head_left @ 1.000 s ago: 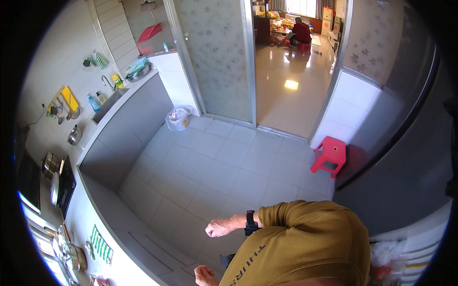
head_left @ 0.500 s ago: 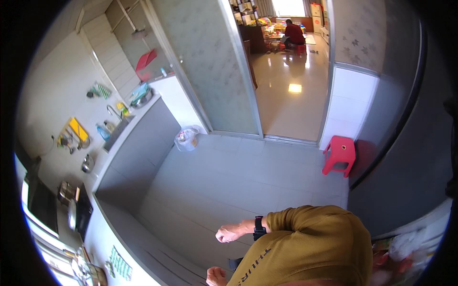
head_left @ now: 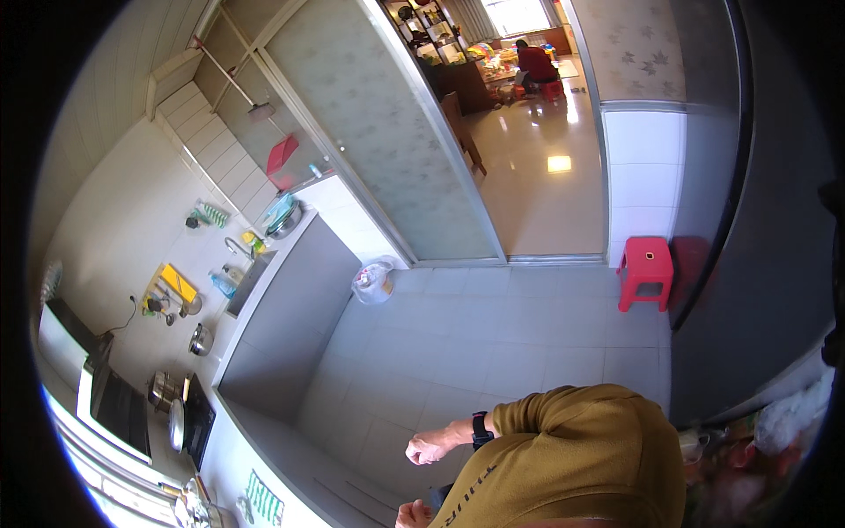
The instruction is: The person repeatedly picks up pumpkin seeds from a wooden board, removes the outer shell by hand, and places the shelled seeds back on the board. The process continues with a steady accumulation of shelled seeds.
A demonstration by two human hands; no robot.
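A green-and-white striped fabric cloth (head_left: 264, 498) lies at the lower left of the frame on a white, smooth-topped counter (head_left: 231, 453), well apart from both hands. Its long axis slants from upper left to lower right, roughly along the counter's curved edge. The bare right hand (head_left: 427, 447), with a black band (head_left: 482, 429) at its wrist, hangs at lower centre with fingers curled loosely inward; whether they close on anything cannot be told. The bare left hand (head_left: 414, 514), below it near the bottom edge, is also bent in and partly hidden by the mustard-brown long-sleeved top (head_left: 572, 466); its grip cannot be told either. Compared with half a second ago, the view has swung, carrying the cloth rightward and lower; both hands look similarly curled.
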